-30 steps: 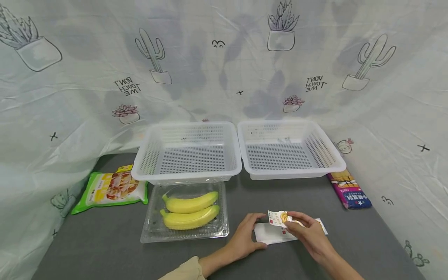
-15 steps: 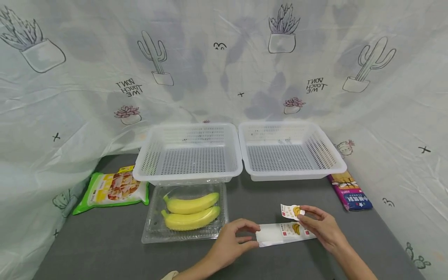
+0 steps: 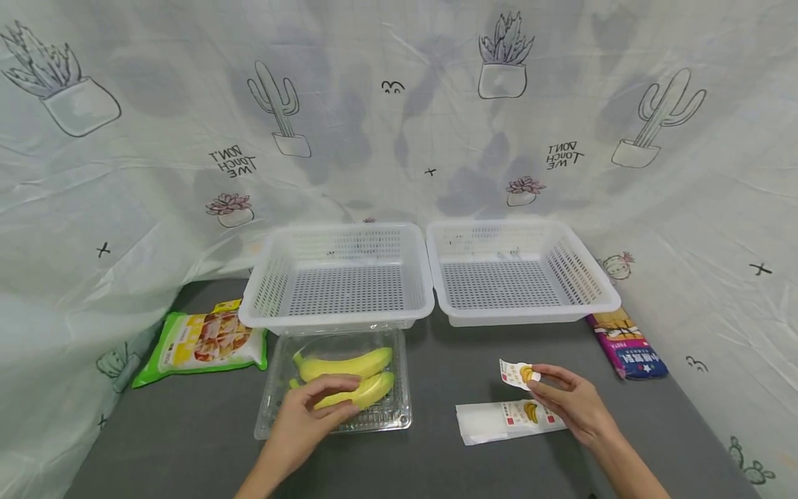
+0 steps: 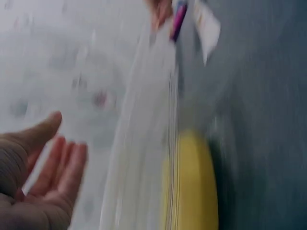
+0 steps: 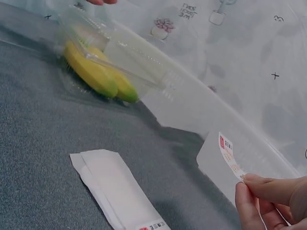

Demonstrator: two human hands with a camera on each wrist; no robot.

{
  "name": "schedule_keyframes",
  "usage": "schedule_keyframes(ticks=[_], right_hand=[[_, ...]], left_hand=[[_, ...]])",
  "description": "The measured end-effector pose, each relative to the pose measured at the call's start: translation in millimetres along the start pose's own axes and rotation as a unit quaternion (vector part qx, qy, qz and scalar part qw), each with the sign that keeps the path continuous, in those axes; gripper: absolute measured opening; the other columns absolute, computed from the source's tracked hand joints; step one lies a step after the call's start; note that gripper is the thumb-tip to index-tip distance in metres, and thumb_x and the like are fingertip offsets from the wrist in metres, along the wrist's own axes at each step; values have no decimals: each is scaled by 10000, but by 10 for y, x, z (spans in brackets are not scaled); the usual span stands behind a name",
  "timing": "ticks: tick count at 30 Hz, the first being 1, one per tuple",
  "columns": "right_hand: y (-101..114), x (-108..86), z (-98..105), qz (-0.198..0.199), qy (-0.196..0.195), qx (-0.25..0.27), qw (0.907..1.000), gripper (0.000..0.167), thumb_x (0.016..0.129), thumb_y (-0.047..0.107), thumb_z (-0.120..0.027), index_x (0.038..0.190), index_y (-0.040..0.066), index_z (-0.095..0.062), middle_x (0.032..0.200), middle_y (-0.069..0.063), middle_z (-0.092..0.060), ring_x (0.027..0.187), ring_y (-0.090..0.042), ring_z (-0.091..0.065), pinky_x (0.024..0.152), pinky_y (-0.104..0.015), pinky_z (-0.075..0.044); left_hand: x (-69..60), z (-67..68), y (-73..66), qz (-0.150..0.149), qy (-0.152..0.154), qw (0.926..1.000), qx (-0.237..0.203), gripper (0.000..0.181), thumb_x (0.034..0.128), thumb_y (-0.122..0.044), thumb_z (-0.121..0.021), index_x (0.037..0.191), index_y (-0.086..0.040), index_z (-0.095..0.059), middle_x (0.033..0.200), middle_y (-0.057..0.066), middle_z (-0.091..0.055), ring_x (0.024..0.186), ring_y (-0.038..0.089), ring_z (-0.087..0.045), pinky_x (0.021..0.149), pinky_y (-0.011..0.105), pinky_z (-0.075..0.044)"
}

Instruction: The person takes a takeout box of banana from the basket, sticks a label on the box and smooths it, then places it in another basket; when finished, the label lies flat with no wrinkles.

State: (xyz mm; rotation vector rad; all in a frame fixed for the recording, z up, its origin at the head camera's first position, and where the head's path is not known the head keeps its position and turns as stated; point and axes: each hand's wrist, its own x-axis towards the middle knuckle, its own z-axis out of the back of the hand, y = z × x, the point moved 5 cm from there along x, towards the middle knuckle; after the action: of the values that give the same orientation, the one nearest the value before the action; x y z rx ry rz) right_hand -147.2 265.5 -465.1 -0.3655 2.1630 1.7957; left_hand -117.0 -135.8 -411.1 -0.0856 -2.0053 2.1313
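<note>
Between thumb and fingers my right hand (image 3: 580,405) pinches a small white sticker label (image 3: 515,374) printed with bananas, held above the table. Below it lies a white strip of labels (image 3: 483,424) bearing the same banana print; its blank end shows in the right wrist view. My left hand (image 3: 307,414) is over a clear plastic box (image 3: 269,402), fingers extended and holding nothing. Whether it touches the box I cannot tell. Two yellow bananas (image 3: 346,364) lie side by side in the box, partly hidden by that hand. The left wrist view is blurred.
Two white perforated baskets (image 3: 339,321) (image 3: 533,317) stand side by side behind the box. A green and white food bag (image 3: 208,339) lies at the left, a purple pasta packet (image 3: 626,346) at the right. A patterned cloth (image 3: 399,125) hangs behind.
My left hand has left the label strip and moved left over the banana box. My right hand has lifted the label slightly right, away from the strip, and still pinches it.
</note>
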Motion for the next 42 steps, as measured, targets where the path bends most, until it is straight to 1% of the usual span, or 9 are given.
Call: schedule_keyframes(ticks=[4,7,10,12,16,19,24,26,42], right_hand=[[29,8,-56,65,-20,-110,9999,233,864,-33,-677,1008,148,-703,1037,-20,-593,886,-142,-649,882,-334,-511],[49,17,-100,114,-22,-188,9998,232,853,-21,-696,1020,141,-704,1058,-24,-584,891,-145,-646,884,-342,-510],[66,28,-146,184,38,-249,9995,237,849,-25,-697,1027,132,-698,1068,-35,-580,889,-147,-649,883,-348,-510],[79,36,-179,253,81,-278,9993,241,849,-34,-693,1043,107,-693,1066,-45,-581,884,-152,-650,879,-351,-513],[113,46,-269,417,275,-496,9975,256,865,-16,-680,1115,39,-661,1050,-54,-602,875,-151,-657,860,-338,-524],[135,60,-356,478,444,-639,9958,278,875,3,-676,1150,3,-636,1055,-38,-611,879,-146,-657,855,-330,-528],[161,100,-517,508,666,-604,9947,254,854,-22,-686,1103,24,-663,1056,-19,-624,869,-143,-658,858,-334,-526],[170,119,-582,557,726,-648,9937,255,845,-30,-691,1093,20,-668,1049,-24,-629,863,-149,-662,857,-342,-526],[250,234,-1170,804,1108,-1026,9853,380,833,2,-723,1162,-123,-582,1061,-105,-624,830,-139,-663,828,-344,-540]], left_hand=[[-91,468,-14,-676,-525,9930,810,256,809,41,-717,1059,-6,-696,1156,120,-638,1047,74,-611,769,305,-555],[-161,767,25,-1116,-948,9731,1777,297,764,77,-740,1028,-58,-718,1153,83,-633,1042,54,-577,754,218,-530],[-206,970,126,-1208,-1177,9497,2638,350,715,35,-793,1017,-133,-737,1220,29,-599,1107,24,-473,803,253,-463],[-211,1050,214,-1109,-1116,9457,2842,372,696,0,-816,1028,-151,-742,1315,11,-542,1184,1,-365,902,397,-379],[-188,1118,377,-897,-641,9609,2540,433,698,-14,-818,1115,-65,-714,1499,50,-360,1294,-88,-217,909,676,-279],[-167,1125,459,-649,-194,9710,2294,491,712,-47,-817,1181,-14,-676,1558,69,-263,1319,-104,-218,875,645,-404],[-129,1095,510,-217,289,9718,2330,587,692,-183,-844,1235,-61,-661,1573,70,-240,1381,309,-310,773,532,-529],[-112,1086,509,-151,310,9706,2381,606,673,-207,-854,1233,-73,-665,1565,87,-253,1318,479,-318,773,490,-541],[-109,1086,516,348,217,9730,2271,629,646,-214,-872,1232,-112,-670,1562,64,-251,1339,456,-309,835,440,-527]])
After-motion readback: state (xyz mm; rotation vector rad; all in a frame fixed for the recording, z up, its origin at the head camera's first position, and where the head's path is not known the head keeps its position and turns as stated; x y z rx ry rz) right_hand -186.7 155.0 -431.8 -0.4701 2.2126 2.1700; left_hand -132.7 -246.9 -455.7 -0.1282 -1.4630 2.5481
